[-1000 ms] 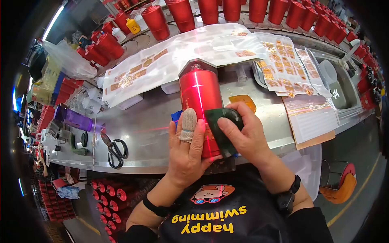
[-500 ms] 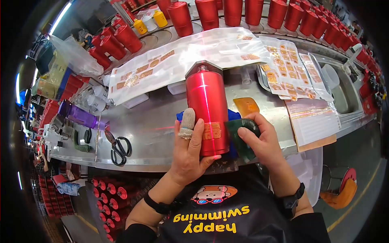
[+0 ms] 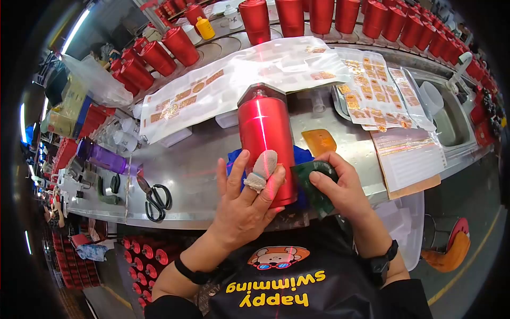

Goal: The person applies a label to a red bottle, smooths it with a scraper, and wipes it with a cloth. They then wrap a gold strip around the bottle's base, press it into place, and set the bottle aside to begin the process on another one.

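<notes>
A glossy red bottle lies on its side on a blue cloth, its neck pointing away from me. My left hand rests on the bottle's near part with fingers spread, one wearing a pale fabric finger cover. It hides the spot where the gold label was visible. My right hand pinches a dark green scraper just right of the bottle. Beyond that scraper, an orange scraper lies on the metal worktable. A red laser line crosses the bottle.
Black-handled scissors and a purple bottle lie to the left. White sheets with gold labels span the back; more label sheets lie right, near a sink. Red bottles line the far side.
My left hand has shifted its fingers rightward across the bottle, covering the gold label. The bottle has moved slightly left in view. My right hand still holds the green scraper.
</notes>
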The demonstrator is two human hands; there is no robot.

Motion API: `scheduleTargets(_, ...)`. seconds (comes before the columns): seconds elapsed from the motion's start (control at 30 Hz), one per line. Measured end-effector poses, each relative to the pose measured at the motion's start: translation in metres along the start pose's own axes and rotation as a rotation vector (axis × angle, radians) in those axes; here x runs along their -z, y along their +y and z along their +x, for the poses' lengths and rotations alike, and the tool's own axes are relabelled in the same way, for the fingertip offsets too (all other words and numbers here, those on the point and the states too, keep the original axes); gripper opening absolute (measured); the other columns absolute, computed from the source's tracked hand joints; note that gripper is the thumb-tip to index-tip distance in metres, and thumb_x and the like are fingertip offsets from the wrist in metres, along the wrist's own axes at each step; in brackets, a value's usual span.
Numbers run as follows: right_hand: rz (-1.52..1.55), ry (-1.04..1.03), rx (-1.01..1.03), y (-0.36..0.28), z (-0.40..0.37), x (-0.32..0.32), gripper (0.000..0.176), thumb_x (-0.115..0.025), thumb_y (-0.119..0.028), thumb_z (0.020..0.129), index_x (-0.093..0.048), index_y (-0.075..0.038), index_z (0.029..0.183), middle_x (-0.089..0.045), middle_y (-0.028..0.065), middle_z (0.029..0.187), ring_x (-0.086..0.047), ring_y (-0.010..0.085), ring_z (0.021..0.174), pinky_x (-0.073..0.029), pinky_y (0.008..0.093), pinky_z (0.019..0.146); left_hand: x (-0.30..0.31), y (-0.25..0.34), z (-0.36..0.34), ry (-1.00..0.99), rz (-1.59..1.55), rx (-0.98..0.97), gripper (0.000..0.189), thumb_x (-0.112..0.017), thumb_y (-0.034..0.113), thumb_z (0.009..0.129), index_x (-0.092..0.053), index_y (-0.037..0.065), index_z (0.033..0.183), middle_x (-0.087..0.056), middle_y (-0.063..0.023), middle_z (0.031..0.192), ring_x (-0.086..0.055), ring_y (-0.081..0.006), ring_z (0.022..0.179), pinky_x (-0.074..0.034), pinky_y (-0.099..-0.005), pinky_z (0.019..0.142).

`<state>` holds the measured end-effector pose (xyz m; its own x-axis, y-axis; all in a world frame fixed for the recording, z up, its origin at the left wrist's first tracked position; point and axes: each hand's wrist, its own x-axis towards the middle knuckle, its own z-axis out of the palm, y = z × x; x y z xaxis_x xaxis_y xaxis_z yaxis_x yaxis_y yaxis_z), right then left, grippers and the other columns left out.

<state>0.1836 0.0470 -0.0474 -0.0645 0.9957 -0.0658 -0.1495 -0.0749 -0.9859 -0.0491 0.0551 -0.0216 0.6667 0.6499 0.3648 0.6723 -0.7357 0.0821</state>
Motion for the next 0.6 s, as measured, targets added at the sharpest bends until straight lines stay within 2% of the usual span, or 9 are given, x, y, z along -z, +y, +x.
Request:
scheduleTargets(0.17,-0.130,0.062,0.056,0.004,0.004,0.001,0.029,-0.070,-0.021,0.088,-0.058,-0.002,0.106,-0.064,0.0047,0.084,-0.059,0.0094,0.078,-0.050,0.0281,0.069,0.007,0.004,0.006,0.019,0.139,-0.160,0.055,-0.073,0.021,0.075,-0.061,0.020,0.129,-0.056,-0.0048,0.133,-0.037,-0.0337,0.135,-0.012,-0.0626,0.116)
scheduleTargets(0.2,-0.174,0.063,0.106,-0.001,0.005,0.001,0.026,-0.070,-0.019,0.088,-0.059,-0.003,0.106,-0.064,0.0041,0.084,-0.059,0.0090,0.078,-0.050,0.0280,0.069,0.008,0.004,0.007,0.032,0.130,-0.194,0.052,-0.073,0.020,0.075,-0.063,0.020,0.127,-0.058,-0.0049,0.130,-0.038,-0.0332,0.135,-0.012,-0.0624,0.116)
scheduleTargets(0.23,-0.222,0.076,0.153,-0.005,0.007,-0.001,0.024,-0.070,-0.017,0.088,-0.060,-0.004,0.105,-0.065,0.0034,0.084,-0.060,0.0086,0.078,-0.051,0.0278,0.070,0.006,0.005,0.009,0.054,0.114,-0.203,0.043,-0.056,0.016,0.085,-0.064,0.021,0.127,-0.062,-0.0054,0.118,-0.044,-0.0286,0.132,-0.013,-0.0623,0.116)
scheduleTargets(0.33,-0.391,0.170,0.423,-0.009,0.019,-0.008,0.023,-0.070,-0.018,0.087,-0.061,-0.007,0.105,-0.064,0.0080,0.085,-0.063,0.0175,0.078,-0.050,0.0323,0.069,0.002,0.011,0.012,0.091,0.094,-0.235,0.026,-0.059,0.012,0.084,-0.072,0.018,0.106,-0.065,-0.0067,0.111,-0.049,-0.0276,0.126,-0.016,-0.0647,0.114)
scheduleTargets(0.43,-0.768,0.111,0.855,-0.021,0.019,-0.013,0.026,-0.074,-0.015,0.082,-0.063,-0.008,0.104,-0.062,0.0084,0.086,-0.062,0.0247,0.080,-0.049,0.0351,0.071,-0.017,-0.001,-0.008,0.282,-0.012,-0.233,0.028,-0.064,0.009,0.082,-0.068,0.015,0.108,-0.066,-0.0090,0.110,-0.049,-0.0302,0.125,-0.020,-0.0655,0.113)
scheduleTargets(0.47,-0.920,0.037,1.019,-0.028,0.018,-0.016,0.027,-0.075,-0.014,0.080,-0.064,-0.008,0.104,-0.061,0.0082,0.087,-0.061,0.0265,0.080,-0.048,0.0359,0.071,-0.021,-0.006,-0.019,0.368,-0.086,-0.195,0.037,-0.068,0.012,0.081,-0.061,0.011,0.117,-0.063,-0.0134,0.117,-0.048,-0.0340,0.125,-0.023,-0.0666,0.111)
scheduleTargets(0.5,-0.811,-0.120,0.979,-0.034,0.016,-0.018,0.028,-0.076,-0.013,0.078,-0.065,-0.008,0.103,-0.061,0.0076,0.087,-0.060,0.0270,0.081,-0.048,0.0360,0.070,-0.020,-0.007,-0.026,0.373,-0.120,-0.093,0.053,-0.068,0.017,0.083,-0.050,0.004,0.131,-0.056,-0.0170,0.128,-0.045,-0.0389,0.127,-0.021,-0.0645,0.113)
scheduleTargets(0.57,-0.582,-0.462,0.880,-0.040,0.012,-0.016,0.029,-0.077,-0.011,0.075,-0.067,-0.008,0.101,-0.060,0.0065,0.088,-0.059,0.0280,0.081,-0.046,0.0363,0.069,-0.023,0.001,-0.024,0.325,-0.267,0.186,0.064,-0.070,0.023,0.083,-0.044,0.000,0.137,-0.049,-0.0185,0.138,-0.042,-0.0422,0.129,-0.018,-0.0614,0.114)
scheduleTargets(0.6,-0.546,-0.408,0.836,-0.037,0.019,-0.018,0.026,-0.076,-0.010,0.074,-0.066,-0.009,0.098,-0.058,0.0076,0.086,-0.058,0.0292,0.080,-0.045,0.0380,0.068,-0.035,-0.001,-0.025,0.355,-0.331,0.236,0.069,-0.071,0.025,0.083,-0.042,-0.002,0.139,-0.049,-0.0191,0.139,-0.041,-0.0424,0.130,-0.016,-0.0604,0.114)
